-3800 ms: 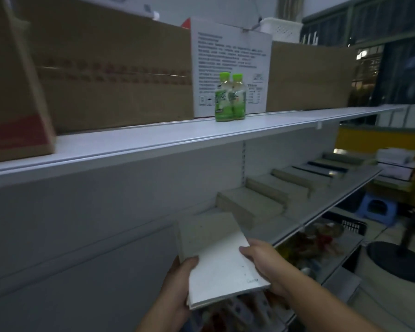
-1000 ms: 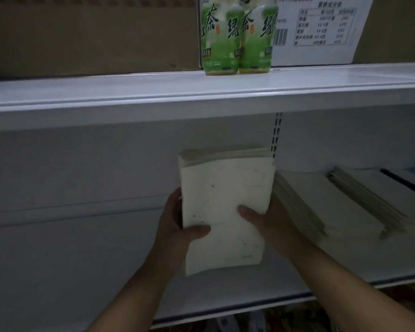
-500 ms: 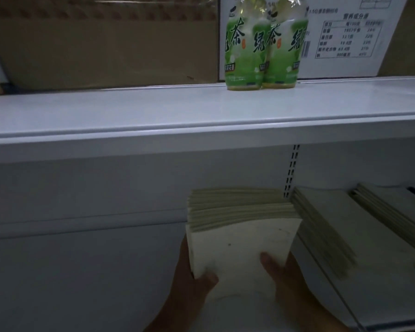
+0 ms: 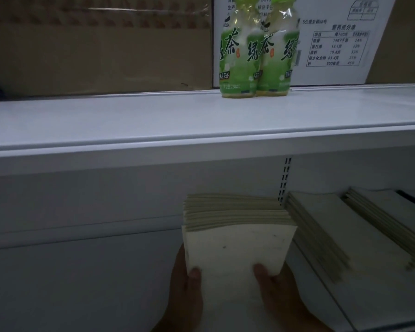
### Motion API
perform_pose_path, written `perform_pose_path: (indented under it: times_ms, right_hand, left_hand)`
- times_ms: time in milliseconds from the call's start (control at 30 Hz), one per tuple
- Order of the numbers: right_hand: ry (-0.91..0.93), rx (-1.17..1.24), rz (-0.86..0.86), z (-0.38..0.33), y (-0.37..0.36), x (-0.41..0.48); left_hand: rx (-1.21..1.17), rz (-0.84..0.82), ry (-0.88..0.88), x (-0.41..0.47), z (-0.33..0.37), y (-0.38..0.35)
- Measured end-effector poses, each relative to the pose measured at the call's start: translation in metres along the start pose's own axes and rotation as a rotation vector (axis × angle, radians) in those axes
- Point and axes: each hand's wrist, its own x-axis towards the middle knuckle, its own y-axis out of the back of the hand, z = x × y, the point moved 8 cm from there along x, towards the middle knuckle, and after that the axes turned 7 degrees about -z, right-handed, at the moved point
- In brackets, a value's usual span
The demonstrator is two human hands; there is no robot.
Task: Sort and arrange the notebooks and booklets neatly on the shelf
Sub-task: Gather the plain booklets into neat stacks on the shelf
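Note:
A thick stack of pale booklets (image 4: 237, 238) stands on its lower edge on the lower shelf (image 4: 82, 295), its page edges facing up. My left hand (image 4: 185, 291) grips its left side, thumb on the front cover. My right hand (image 4: 278, 288) grips its right side, thumb on the cover too. Just to the right, a leaning pile of the same booklets (image 4: 333, 236) lies on the shelf, with another pile (image 4: 388, 219) beyond it.
The white upper shelf (image 4: 153, 121) juts out right above the stack. Two green tea bottles (image 4: 256, 51) stand on it in front of a white printed box (image 4: 340, 39); brown cartons (image 4: 94, 44) fill the left. A slotted upright (image 4: 284, 178) runs behind.
The view has closed in on the shelf. Both hands have lowered the stack from mid-air onto the lower shelf, beside the leaning pile, and slid down to its bottom corners.

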Motion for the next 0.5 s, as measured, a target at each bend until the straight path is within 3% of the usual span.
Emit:
perform_pose_path:
  times_ms: [33,100,200,333,400,500]
  right_hand:
    - [0.004,-0.015,-0.007,0.000,0.002,0.003]
    - [0.017,-0.027,-0.044,-0.018,0.002,0.008]
    - [-0.126,-0.041,-0.135,-0.034,0.008,0.027]
    - [-0.501,-0.371,-0.295,-0.009,0.031,0.069]
    - [-0.625,-0.420,-0.368,0.010,0.039,0.078]
    - [-0.656,-0.511,-0.460,0.030,0.044,0.084]
  left_hand:
    - [0.008,-0.015,-0.084,0.004,0.006,0.001]
    - [-0.123,-0.044,0.067,0.018,0.005,0.001]
    - [-0.196,-0.154,0.578,0.033,-0.018,-0.015]
    - [-0.169,-0.526,1.139,0.023,-0.039,-0.056]
    - [-0.317,-0.551,1.252,0.008,-0.042,-0.078]
    - [-0.326,-0.534,1.311,-0.006,-0.045,-0.095]
